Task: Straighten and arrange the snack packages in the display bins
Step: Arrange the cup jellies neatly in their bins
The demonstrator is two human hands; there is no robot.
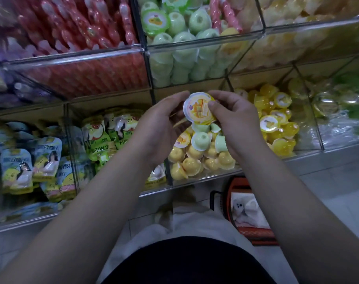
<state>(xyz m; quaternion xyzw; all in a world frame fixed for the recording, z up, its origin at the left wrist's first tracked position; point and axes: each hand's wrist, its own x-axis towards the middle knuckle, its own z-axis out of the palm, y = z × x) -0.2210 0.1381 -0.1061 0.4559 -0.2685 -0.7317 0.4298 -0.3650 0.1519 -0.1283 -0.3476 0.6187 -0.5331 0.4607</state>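
Forearms converge ahead. Left hand (160, 124) and right hand (233, 124) both pinch jelly cup (198, 108) by rim, lid tilted toward camera, just above yellow-cup bin (215, 173). Cup sits between hands, neither nearer. Placing likely means lowering straight down.

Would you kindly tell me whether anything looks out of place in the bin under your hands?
Yes. A few green cups lie on top of the yellow cups in the lower bin, which looks mismatched: green ones fill the upper bin. The left hand and right hand hold one lidded cup above.
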